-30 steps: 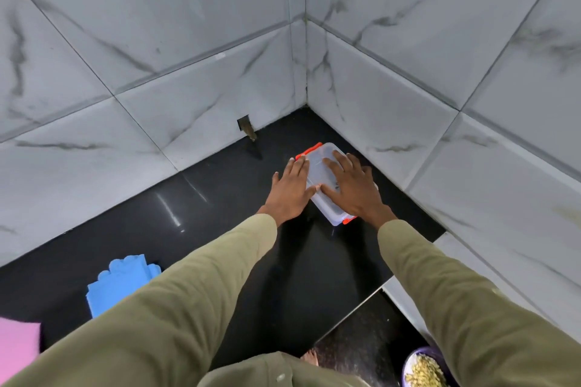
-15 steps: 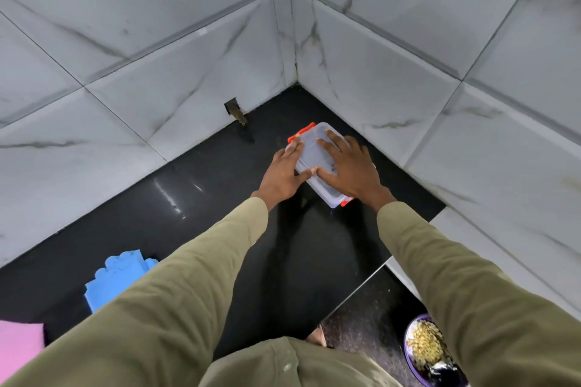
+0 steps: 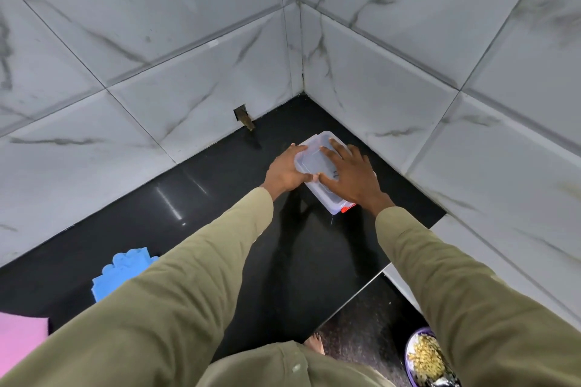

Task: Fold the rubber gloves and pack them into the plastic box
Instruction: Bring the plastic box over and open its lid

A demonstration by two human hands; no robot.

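A clear plastic box (image 3: 316, 163) with its lid on stands on the black counter (image 3: 213, 201), close to the corner of the tiled walls. An orange clip (image 3: 348, 208) shows at its near end. My left hand (image 3: 284, 171) curls around the box's left side. My right hand (image 3: 352, 181) lies flat on the lid with the fingers spread. What is inside the box cannot be made out. A blue rubbery piece with a scalloped edge (image 3: 121, 273) lies far left on the counter, partly behind my left sleeve.
A pink flat piece (image 3: 19, 342) sits at the bottom left edge. A small metal fitting (image 3: 244, 119) sticks out of the left wall. Below the counter's edge, at bottom right, stands a purple bowl (image 3: 423, 355) of yellowish grains. Marble-patterned walls close in behind and to the right.
My left hand has slid from the lid's top to grip the box's left side. The orange clip at the box's far end no longer shows. My right hand stays on the lid.
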